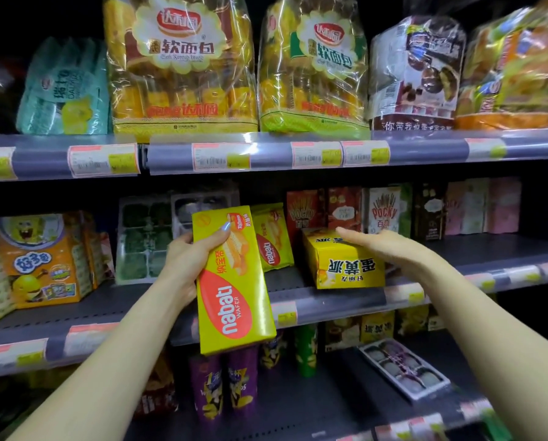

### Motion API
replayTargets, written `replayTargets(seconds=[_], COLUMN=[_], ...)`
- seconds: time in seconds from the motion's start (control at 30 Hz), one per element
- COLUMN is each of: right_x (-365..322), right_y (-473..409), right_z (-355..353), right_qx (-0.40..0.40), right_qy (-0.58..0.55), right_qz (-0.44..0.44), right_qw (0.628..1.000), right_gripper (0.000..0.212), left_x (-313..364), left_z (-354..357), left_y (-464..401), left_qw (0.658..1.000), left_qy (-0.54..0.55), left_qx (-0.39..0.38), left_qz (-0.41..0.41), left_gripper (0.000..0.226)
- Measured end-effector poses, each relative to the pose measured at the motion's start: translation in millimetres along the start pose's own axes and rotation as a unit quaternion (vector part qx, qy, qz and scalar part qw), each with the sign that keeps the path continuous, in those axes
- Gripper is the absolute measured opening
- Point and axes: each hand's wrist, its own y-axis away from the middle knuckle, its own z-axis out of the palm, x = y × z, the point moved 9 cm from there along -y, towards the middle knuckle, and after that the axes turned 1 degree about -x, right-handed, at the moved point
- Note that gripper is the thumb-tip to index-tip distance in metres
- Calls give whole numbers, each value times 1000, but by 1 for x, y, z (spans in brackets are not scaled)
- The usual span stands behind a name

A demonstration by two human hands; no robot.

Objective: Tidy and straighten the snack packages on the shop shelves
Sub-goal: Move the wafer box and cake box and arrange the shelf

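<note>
Head view, inspector: report the nearest items first.

Operator: Left hand [188,265] grasps a yellow wafer box [233,281], fingers curled round its upper left edge and thumb across the front. Box is held upright, slightly tilted, in front of the middle shelf [330,305] and off its surface; the lower end hangs past the shelf lip.

Inspector: Right hand?

Operator: Right hand [384,245] is released, fingers straight, lying flat across the top of a yellow cake box [346,264]. That box sits on the middle shelf near the front edge, printing upside down.

Inspector: Items behind?

Operator: A second wafer pack [271,238] stands on the same shelf, just behind the held box and left of the cake box. Biscuit-stick boxes [384,210] stand in a row at the back. A cartoon snack bag [40,262] stands at the left.

Inspector: Lower level?

Operator: Purple cans [223,381] stand below the held box; a clear tray of round cakes [403,369] lies flat at the right.

Inspector: Upper level?

Operator: Two bread bags [180,63] stand upright side by side on the top shelf [266,152].
</note>
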Motion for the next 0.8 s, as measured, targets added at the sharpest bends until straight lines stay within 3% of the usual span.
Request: replayTargets(seconds=[0.13, 0.3, 0.47, 0.67, 0.8], right_x=[9, 21, 35, 62, 87], right_y=[-6, -17, -18, -6, -2], right_z=[9, -6, -28, -54, -88], right_qx=[-79, -65, -90, -134, -89], right_qy=[2, -48, -126, -150, -249], right_qz=[34, 22, 11, 16, -10], right_qw=[996, 997, 988, 979, 964], right_gripper=[99, 107, 57, 42, 51], left_x=[-3, -6, -8, -20, -33], left_z=[9, 17, 31, 54, 70], left_y=[2, 8, 14, 24, 31], left_qw=[1000, 1000, 1000, 1000, 1000], left_qy=[-6, -21, -26, -20, -18], left_qx=[-6, -3, -1, -3, -7], left_qz=[-1, -1, 3, 3, -2], left_gripper=[22, 22, 29, 24, 26])
